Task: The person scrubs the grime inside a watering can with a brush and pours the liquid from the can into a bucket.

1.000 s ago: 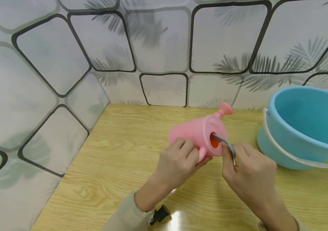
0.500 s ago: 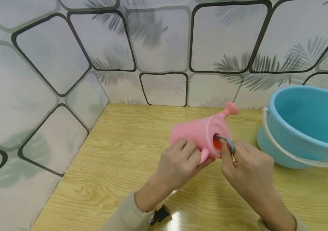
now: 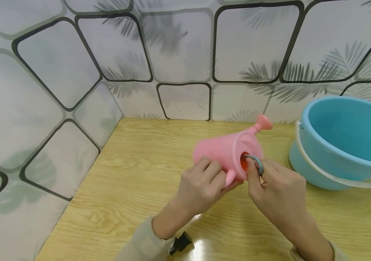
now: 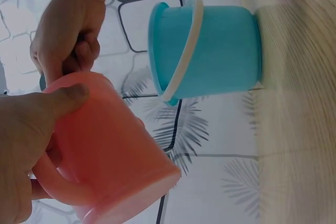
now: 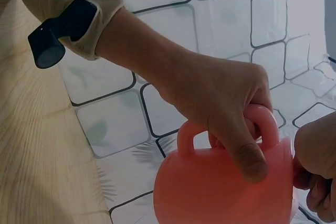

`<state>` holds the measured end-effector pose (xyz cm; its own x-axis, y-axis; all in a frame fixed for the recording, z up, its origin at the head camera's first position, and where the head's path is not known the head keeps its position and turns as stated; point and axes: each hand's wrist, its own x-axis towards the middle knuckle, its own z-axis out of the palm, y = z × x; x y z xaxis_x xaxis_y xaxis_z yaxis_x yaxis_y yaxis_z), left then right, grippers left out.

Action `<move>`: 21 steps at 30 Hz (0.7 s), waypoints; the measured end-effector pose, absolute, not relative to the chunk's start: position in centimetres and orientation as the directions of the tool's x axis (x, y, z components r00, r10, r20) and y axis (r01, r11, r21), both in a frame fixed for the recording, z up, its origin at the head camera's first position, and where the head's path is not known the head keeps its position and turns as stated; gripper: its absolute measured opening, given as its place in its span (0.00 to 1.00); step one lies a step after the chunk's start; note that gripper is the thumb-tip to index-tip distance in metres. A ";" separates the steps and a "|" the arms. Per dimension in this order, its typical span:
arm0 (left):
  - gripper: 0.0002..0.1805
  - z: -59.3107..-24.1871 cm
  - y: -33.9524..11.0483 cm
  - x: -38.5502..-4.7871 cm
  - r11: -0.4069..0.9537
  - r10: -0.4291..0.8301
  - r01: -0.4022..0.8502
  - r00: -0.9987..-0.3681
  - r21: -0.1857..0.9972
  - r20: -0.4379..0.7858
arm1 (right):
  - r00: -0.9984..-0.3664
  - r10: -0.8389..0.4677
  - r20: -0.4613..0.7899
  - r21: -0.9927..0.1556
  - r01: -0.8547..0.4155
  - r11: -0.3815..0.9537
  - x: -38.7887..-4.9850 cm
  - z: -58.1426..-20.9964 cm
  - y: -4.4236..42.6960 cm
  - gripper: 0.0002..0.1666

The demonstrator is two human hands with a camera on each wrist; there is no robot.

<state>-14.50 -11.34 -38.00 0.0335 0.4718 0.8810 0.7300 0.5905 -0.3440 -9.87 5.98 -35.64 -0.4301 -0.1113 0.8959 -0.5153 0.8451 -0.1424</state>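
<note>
A pink watering can [image 3: 218, 149] is held tilted above the table, its opening toward the right and its sprinkler head [image 3: 264, 122] up at the far right. My left hand [image 3: 201, 186] grips it by the handle [image 5: 262, 121], with the thumb along its side. My right hand [image 3: 280, 192] pinches a grey-blue tool with a curved handle [image 3: 258, 165] at the opening. The tool's other end goes inside the can and is hidden, so its kind does not show. Something orange-red [image 3: 244, 165] shows within the opening.
A light blue bucket [image 3: 309, 168] with a white handle [image 3: 325, 174] stands on the wooden table [image 3: 133, 174] at the right, close to my right hand. A patterned wall [image 3: 185, 101] borders the table behind and at the left. A black device [image 3: 181, 243] is at my left sleeve.
The watering can has shifted slightly to the right. My right hand has moved a little left, and the tool reaches deeper into the opening.
</note>
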 end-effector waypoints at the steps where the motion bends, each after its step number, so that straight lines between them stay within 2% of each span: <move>1: 0.23 -38.0 -11.4 -14.5 0.592 0.468 0.730 0.035 -0.343 0.883 | -0.433 -0.110 0.895 -0.145 -0.513 0.846 -9.8 -35.6 6.0 0.33; 5: 0.23 -38.0 -11.5 -14.7 0.614 0.465 0.713 0.021 -0.339 0.885 | -0.406 -0.091 0.910 -0.127 -0.479 0.868 -9.3 -35.4 6.0 0.32; 9: 0.23 -37.9 -11.4 -14.7 0.592 0.471 0.718 0.060 -0.366 0.880 | -0.393 -0.094 0.915 -0.117 -0.481 0.869 -9.3 -35.2 6.0 0.32; 12: 0.23 -37.9 -11.3 -14.6 0.570 0.472 0.732 0.081 -0.373 0.878 | -0.412 -0.115 0.904 -0.113 -0.491 0.864 -9.5 -35.2 6.0 0.32; 17: 0.24 -38.0 -11.6 -14.9 0.609 0.481 0.713 0.018 -0.348 0.877 | -0.395 -0.095 0.914 -0.105 -0.456 0.884 -8.9 -35.0 6.1 0.31; 21: 0.24 -38.0 -11.7 -14.9 0.598 0.489 0.715 0.034 -0.363 0.872 | -0.391 -0.106 0.914 -0.096 -0.464 0.881 -8.9 -35.0 6.0 0.32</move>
